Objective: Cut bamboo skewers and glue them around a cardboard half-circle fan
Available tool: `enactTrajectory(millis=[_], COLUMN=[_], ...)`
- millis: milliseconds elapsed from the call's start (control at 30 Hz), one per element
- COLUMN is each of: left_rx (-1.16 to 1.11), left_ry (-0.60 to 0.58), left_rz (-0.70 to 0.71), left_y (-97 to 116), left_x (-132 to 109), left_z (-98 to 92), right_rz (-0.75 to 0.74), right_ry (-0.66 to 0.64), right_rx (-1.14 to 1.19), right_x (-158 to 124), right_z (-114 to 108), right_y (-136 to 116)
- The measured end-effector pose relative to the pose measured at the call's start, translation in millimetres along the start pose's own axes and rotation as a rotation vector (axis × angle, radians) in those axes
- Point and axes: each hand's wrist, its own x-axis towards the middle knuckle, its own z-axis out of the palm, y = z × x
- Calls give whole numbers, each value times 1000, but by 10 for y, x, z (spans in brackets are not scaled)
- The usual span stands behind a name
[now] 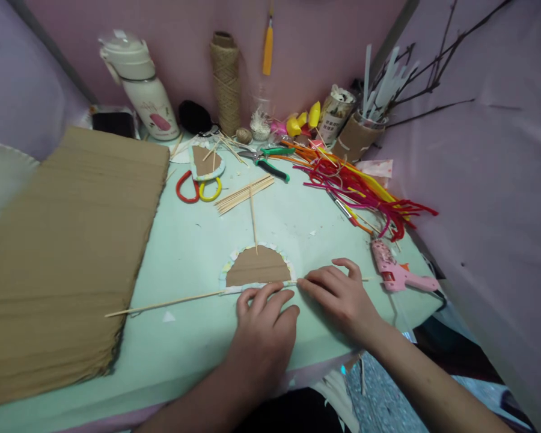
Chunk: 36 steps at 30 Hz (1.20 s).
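Observation:
A cardboard half-circle (255, 265) with a pale, paper-wrapped rim lies flat, its straight side toward me. Curled fingers of my left hand (269, 322) hold down the right part of that straight edge. At the right corner, my right hand (336, 293) has its fingertips together on a thin wooden stick, whose end (365, 279) shows beyond the hand; the thumb is mostly hidden. Another long stick (166, 303) reaches left from the opposite corner. One more wooden stick (253, 219) stands out from the top of the curve, its lower tip over the cardboard.
Corrugated cardboard (81, 240) covers the left side. Behind lie a stick bundle (244, 194), scissors (188, 187) under a smaller half-circle (206, 161), and green-handled pliers (273, 169). Pipe cleaners (356, 180) and a pink glue gun (394, 270) are right. A bottle (146, 90) and twine (226, 84) stand at the back.

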Motion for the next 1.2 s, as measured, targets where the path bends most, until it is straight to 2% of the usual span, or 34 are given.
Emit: enactTrajectory(millis=[167, 267, 367, 467, 567, 633, 733, 933, 1033, 1200], left_rx=[20, 14, 54, 165, 285, 326, 342, 325, 313, 333], left_ry=[51, 93, 125, 139, 56, -20, -80, -64, -50, -34], left_rz=[36, 67, 61, -15, -94, -111, -131, -144, -140, -118], left_y=[31, 38, -47, -257, -495, -605, -671, -668, -673, -647], left_x=[-3, -15, -37, -78, -137, -176, -218, -231, -228, -214], left_z=[27, -54, -297, -649, -940, -1036, -1048, -980, -992, -1052], right_rz=[31, 32, 46, 62, 76, 82, 81, 106, 186, 399], right_ry=[84, 136, 168, 187, 199, 202, 192, 180, 199, 194], right_rx=[45, 30, 6, -26, -34, -32, -52, -161, -266, -366], right_x=[-24, -50, -93, -124, -119, -102, -92, -220, -334, -607], right_z=[15, -3, -39, -71, -76, -66, -56, -188, -335, -506], right_y=[-17, -31, -34, -34, -50, -66, -68, 75, 164, 334])
